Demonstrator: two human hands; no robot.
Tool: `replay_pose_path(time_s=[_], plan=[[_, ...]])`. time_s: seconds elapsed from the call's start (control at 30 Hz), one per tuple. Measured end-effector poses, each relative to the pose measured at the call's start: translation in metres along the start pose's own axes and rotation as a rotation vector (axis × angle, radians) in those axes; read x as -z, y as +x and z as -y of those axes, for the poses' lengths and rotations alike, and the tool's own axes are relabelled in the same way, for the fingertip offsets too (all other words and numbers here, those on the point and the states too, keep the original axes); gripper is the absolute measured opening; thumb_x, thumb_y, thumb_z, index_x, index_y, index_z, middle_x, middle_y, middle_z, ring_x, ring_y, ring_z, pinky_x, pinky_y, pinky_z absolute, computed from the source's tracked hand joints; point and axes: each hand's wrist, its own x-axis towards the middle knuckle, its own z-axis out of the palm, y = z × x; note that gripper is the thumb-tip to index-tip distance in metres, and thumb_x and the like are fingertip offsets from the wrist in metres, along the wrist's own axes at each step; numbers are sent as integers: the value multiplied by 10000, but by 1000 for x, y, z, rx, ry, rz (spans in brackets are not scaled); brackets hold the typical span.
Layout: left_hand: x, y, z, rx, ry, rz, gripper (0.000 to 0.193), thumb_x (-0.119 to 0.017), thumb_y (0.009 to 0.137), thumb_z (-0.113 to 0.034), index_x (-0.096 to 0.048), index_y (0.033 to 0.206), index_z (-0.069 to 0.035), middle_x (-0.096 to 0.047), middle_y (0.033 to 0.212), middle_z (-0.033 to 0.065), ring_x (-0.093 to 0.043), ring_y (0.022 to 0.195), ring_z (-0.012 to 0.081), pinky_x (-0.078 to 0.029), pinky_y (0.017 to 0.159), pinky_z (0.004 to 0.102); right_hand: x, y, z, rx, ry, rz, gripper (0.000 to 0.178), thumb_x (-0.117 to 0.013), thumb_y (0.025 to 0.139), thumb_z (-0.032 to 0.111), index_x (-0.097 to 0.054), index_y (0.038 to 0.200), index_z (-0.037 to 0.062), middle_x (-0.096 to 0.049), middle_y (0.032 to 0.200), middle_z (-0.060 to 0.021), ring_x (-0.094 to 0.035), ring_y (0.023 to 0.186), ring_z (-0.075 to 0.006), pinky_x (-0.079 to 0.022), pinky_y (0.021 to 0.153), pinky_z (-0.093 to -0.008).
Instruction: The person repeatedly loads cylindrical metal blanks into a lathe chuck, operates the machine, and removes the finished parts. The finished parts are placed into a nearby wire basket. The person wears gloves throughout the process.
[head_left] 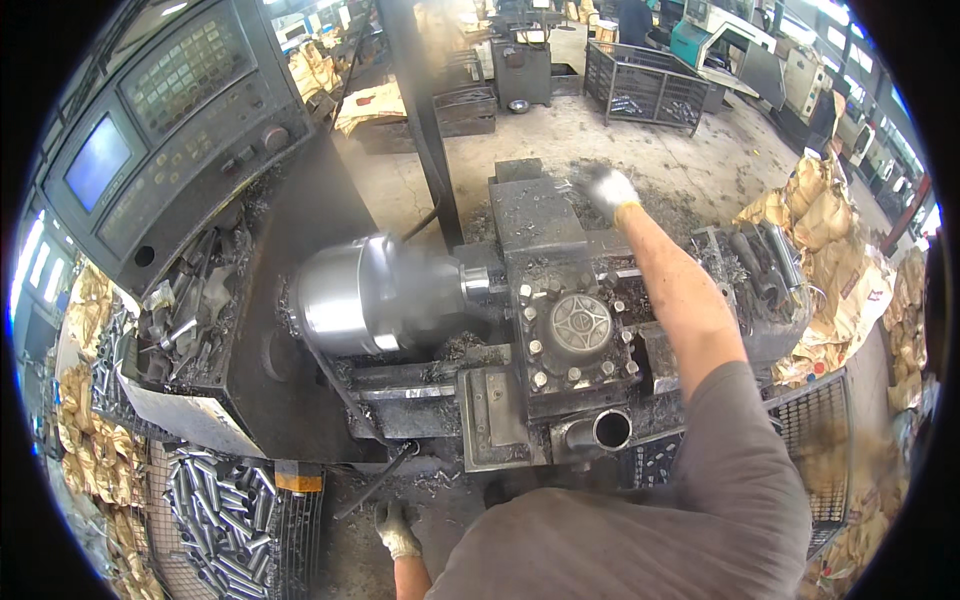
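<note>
- A metalworking machine shop.
- A lathe chuck (375, 295) at centre, a control panel (160, 120) upper left.
- Wire baskets of metal cylinders (225, 520) lower left, swarf-strewn concrete floor (600, 140).

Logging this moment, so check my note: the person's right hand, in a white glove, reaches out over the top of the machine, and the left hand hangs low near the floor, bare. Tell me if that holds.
One thing is wrong: the left hand is not bare; it wears a light work glove too. The rest stands: the gloved right hand reaches over the top of the machine, and the left hangs low near the floor. The head view shows it.
</note>
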Motion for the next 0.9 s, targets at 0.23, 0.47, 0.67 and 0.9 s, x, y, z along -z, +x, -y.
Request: replay_pose_path(time_s=[0.23,0.47,0.67,0.9], plan=[[4,27,2,-173,228,24,137,-700,1008,-189,-663,1047,-62,-674,851,55,-628,643,146,-516,562,309,-122,-32,-55,501,-117,1108,334,-655,923,157,-753,1228,61,-792,1144,-161,-732,1041,-300,-561,959,-448],[-55,19,-65,-499,505,121,227,-701,970,-134,-694,1172,-30,-712,964,64,-664,924,157,-531,814,325,-80,25,91,713,85,469,692,-736,739,205,-671,1407,34,-722,1319,-247,-731,1182,-334,-588,1008,-384],[-132,5,-180,-1192,784,127,611,-799,837,-87,-580,1393,41,-649,1374,269,-649,1256,419,-512,1088,508,-94,-11,180,703,-83,1044,630,-840,784,423,-729,1223,-14,-791,1088,-185,-770,936,-279,-618,784,-449],[-244,40,-294,-1614,1154,98,994,-917,619,-230,-495,1472,59,-534,1501,306,-453,1455,522,-320,1251,625,-112,10,165,454,-57,1465,568,-893,798,272,-716,1289,49,-799,1043,-145,-767,1043,-232,-612,845,-432]])
